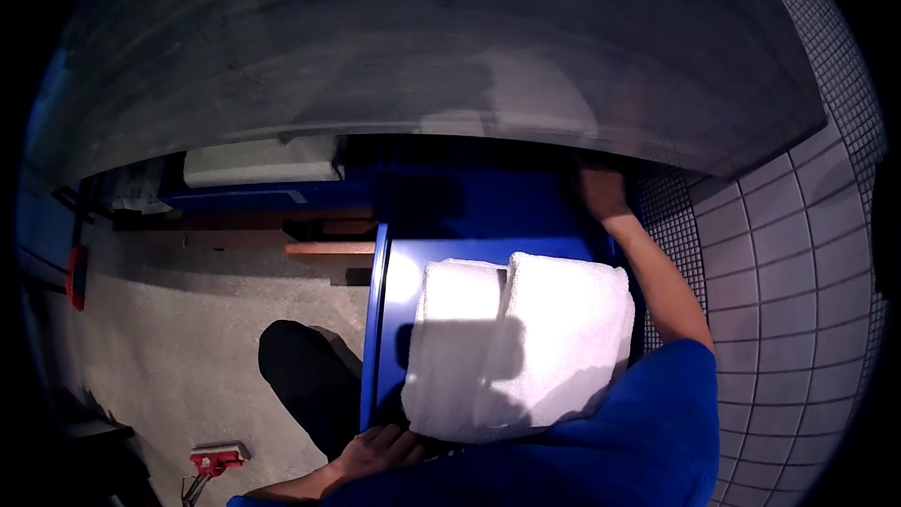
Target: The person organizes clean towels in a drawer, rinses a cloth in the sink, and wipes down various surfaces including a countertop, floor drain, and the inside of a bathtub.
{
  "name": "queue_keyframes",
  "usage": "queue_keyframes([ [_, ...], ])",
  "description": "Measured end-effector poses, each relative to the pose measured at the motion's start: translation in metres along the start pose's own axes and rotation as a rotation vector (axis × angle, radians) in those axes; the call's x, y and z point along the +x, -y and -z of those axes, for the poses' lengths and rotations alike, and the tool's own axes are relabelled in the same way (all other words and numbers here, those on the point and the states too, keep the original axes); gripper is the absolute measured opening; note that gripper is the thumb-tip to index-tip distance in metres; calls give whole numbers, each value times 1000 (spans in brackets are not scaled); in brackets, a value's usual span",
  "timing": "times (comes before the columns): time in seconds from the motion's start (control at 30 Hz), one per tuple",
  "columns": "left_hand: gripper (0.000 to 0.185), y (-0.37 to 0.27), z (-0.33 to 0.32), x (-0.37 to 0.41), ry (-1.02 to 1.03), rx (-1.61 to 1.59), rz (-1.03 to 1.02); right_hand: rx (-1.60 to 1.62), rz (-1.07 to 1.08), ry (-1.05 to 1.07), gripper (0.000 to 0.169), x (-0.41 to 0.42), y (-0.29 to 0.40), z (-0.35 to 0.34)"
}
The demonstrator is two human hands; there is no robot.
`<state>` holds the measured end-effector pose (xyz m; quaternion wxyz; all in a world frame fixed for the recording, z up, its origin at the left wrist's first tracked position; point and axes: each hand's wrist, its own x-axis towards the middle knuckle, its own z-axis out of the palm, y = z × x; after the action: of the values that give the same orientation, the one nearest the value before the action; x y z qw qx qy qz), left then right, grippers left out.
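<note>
A blue drawer [408, 246] stands pulled out from under a grey countertop [394, 49]. Two folded white towels [563, 331] lie side by side in its front part, partly lit and partly in shadow. My left hand [380, 447] is at the drawer's front left corner, its fingers over the front edge. Toward the back right of the drawer reaches my right hand [602, 193], in shadow near the counter's edge. Its fingers are dark and blurred, so whether they hold anything does not show. The drawer's far end is hidden beneath the countertop.
Another white folded cloth [260, 160] sits on a blue surface at the left under the counter. A tiled wall [774, 274] closes the right side. On the concrete floor [176, 338] are a red mop head [217, 461] and my dark shoe [288, 352]. Something red [76, 278] stands far left.
</note>
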<state>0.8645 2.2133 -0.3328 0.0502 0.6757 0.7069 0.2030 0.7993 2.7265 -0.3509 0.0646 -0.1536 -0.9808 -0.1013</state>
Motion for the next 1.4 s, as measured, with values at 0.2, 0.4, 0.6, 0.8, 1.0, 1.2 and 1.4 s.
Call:
queue_keyframes([
  [0.2,16,6,-10,9,54,-213,23,65,-275,4,60,-65,-13,19],
  [0.4,16,7,-9,19,11,-28,32,562,-287,-352,48,-118,4,119],
  [0.6,15,36,5,67,-115,-63,94,504,-523,-377,56,-191,22,189],
  [0.8,25,88,10,128,-262,0,179,426,-521,-347,63,-206,27,192],
  [1.0,26,104,7,162,-376,33,101,-21,-104,-43,31,-118,-23,89],
  [1.2,26,108,7,164,-420,23,114,-206,-16,-430,32,1,-49,13],
  [1.4,28,134,15,172,-355,95,157,348,-455,-494,55,-115,-19,127],
])
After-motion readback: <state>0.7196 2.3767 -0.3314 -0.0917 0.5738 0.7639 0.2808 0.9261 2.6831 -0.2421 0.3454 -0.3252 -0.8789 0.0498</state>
